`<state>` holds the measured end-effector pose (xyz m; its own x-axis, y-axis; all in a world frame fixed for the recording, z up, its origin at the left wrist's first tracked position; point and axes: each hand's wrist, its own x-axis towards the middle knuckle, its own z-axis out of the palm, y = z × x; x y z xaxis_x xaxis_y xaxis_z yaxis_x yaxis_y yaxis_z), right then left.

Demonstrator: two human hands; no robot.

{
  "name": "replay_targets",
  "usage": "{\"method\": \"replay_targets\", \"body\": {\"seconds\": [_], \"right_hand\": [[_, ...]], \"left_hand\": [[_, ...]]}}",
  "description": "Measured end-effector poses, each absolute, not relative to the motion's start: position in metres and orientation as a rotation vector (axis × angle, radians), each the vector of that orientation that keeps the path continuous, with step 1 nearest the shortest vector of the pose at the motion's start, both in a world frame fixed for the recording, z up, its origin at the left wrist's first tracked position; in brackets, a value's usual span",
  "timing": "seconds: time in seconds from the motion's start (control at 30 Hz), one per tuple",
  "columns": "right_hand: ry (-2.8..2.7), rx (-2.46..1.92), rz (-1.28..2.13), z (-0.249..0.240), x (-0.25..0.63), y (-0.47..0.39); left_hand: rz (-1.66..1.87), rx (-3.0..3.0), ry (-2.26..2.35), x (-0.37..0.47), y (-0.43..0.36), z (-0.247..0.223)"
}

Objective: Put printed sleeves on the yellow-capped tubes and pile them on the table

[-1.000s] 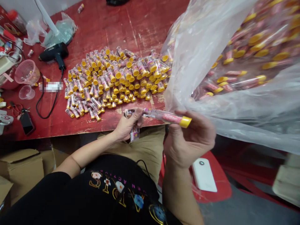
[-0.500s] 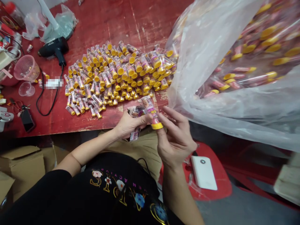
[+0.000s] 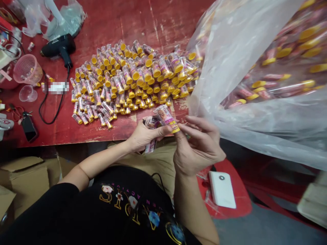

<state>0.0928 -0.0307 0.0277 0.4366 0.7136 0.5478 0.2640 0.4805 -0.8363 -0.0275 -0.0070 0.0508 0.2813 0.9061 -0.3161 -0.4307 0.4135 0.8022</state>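
Observation:
My left hand (image 3: pixel 143 136) is closed round several printed plastic sleeves (image 3: pixel 151 123), their ends sticking out above and below the fingers. Its thumb presses on another printed sleeve (image 3: pixel 165 115), which lies tilted above the bunch and has a yellow lower end. At that yellow end the thumb and index finger of my right hand (image 3: pixel 198 146) pinch together, with the other fingers loosely bent. Whether a tube is inside this sleeve I cannot tell. Just beyond both hands lies a heap of small clear tubes with yellow caps (image 3: pixel 133 80) on the red table (image 3: pixel 120 131).
A large clear plastic bag (image 3: pixel 217 68) full of similar tubes stands at the right. On the left lie a black heat gun (image 3: pixel 60 47) with its cable, a pink basket (image 3: pixel 27 69) and a phone (image 3: pixel 28 127). A white power bank (image 3: pixel 222 189) rests on a red stool (image 3: pixel 242 200).
The sleeve between my hands has tilted, and its wide yellow end now shows as a narrow strip. My right hand has shifted slightly right. The view has moved a little.

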Motion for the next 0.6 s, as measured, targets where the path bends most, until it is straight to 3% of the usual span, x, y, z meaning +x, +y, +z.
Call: {"method": "replay_targets", "body": {"seconds": [0.47, 0.6], "right_hand": [[-1.125, -1.133, 0.414, 0.021, 0.08, 0.004], [-1.201, -1.142, 0.371, 0.019, 0.083, 0.049]], "left_hand": [[1.11, 0.522, 0.863, -0.033, 0.018, 0.04], [1.162, 0.331, 0.902, -0.037, 0.026, 0.037]]}}
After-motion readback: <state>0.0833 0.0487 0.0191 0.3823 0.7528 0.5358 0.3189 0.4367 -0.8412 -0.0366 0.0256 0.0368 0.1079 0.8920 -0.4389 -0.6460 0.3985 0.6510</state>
